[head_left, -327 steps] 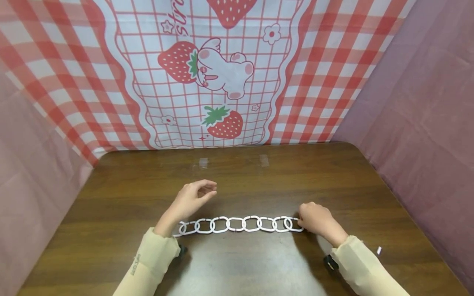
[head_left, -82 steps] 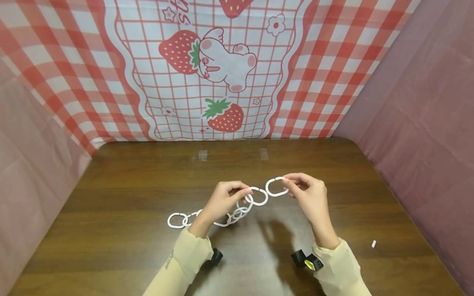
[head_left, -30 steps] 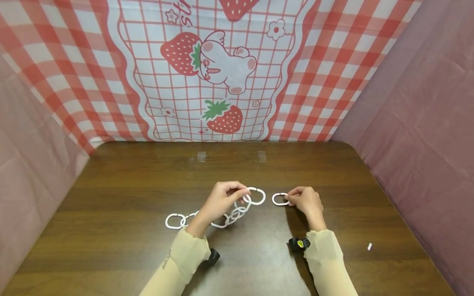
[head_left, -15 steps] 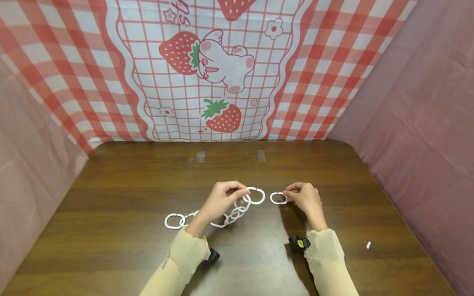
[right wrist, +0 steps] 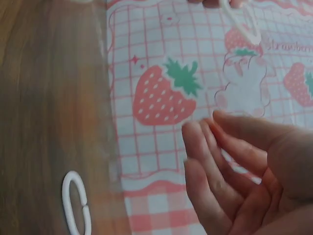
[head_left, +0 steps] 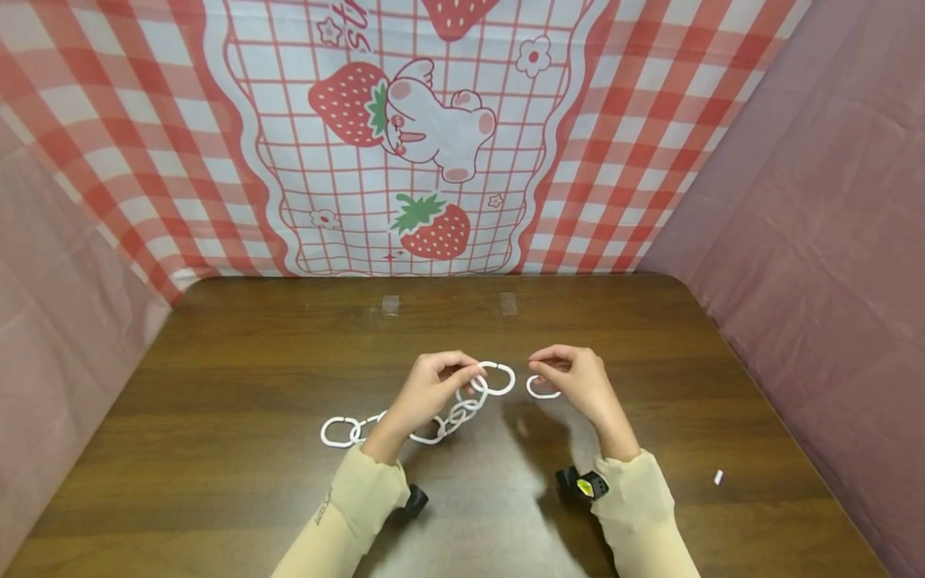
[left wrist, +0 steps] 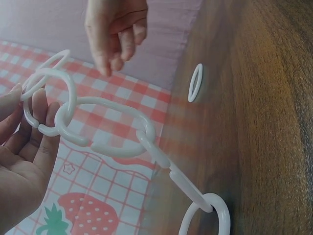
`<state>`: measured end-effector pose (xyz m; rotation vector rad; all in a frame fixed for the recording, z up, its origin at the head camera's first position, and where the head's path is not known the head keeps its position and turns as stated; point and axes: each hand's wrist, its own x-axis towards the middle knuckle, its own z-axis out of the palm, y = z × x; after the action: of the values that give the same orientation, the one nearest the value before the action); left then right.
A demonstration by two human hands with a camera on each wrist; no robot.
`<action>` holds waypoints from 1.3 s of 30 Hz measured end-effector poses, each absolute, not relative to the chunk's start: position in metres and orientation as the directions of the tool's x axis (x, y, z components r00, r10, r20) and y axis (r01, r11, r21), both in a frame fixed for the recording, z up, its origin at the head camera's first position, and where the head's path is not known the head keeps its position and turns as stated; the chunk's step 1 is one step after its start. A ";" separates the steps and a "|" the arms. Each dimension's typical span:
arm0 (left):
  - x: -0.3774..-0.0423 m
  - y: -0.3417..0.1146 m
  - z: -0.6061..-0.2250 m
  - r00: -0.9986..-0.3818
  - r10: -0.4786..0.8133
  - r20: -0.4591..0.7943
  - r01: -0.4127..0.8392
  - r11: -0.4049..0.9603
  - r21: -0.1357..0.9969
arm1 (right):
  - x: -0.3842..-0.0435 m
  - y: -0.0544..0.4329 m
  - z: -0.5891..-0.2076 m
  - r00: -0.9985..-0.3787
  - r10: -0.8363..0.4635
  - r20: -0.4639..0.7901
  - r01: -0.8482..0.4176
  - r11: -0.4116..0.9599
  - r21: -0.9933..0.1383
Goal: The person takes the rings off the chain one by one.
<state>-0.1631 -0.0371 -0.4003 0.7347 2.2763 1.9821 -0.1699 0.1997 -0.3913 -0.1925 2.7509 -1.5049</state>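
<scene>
- On the brown table (head_left: 238, 361), a white chain (head_left: 433, 413) of plastic rings lies near the middle, and part of it is lifted up.
- The left hand (head_left: 432, 389) pinches the right end of the chain between thumb and fingers and holds that end up off the table. The rest of the chain hangs down and trails away to the left, where its last rings lie flat on the wood.
- In the left wrist view the fingers (left wrist: 34, 115) are curled round the top rings of the chain (left wrist: 105, 132).
- One loose ring (head_left: 542, 388) lies flat on the table, just to the right of the held end and apart from the chain.
- The right hand (head_left: 574, 377) hangs just above the loose ring. Its fingers are loosely bent and hold nothing; the right wrist view shows the ring (right wrist: 77, 201) lying by itself on the wood, away from the fingers (right wrist: 215, 176).
- Behind the table hangs a red and white cloth (head_left: 405, 136) with strawberries on it.
- A small white bit (head_left: 718, 477) lies far off to the right on the table.
</scene>
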 end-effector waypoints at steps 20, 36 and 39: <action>-0.168 -0.035 -0.400 -0.906 0.314 0.284 0.299 -0.003 0.954 | -0.164 0.187 -0.382 -0.901 -0.416 0.127 -0.261 0.283 -0.923; -0.167 -0.033 -0.402 -0.872 0.447 0.201 0.192 -0.065 0.979 | -0.156 0.184 -0.367 -0.962 -0.238 0.133 -0.186 0.216 -0.959; -0.166 -0.032 -0.403 -0.840 0.515 0.173 0.160 -0.069 0.985 | -0.154 0.183 -0.365 -0.968 -0.216 0.130 -0.182 0.242 -0.953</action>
<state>-0.1664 -0.0325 -0.4028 0.7320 1.9479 1.9948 -0.1542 0.1829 -0.3646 -0.3940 2.4533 -1.8763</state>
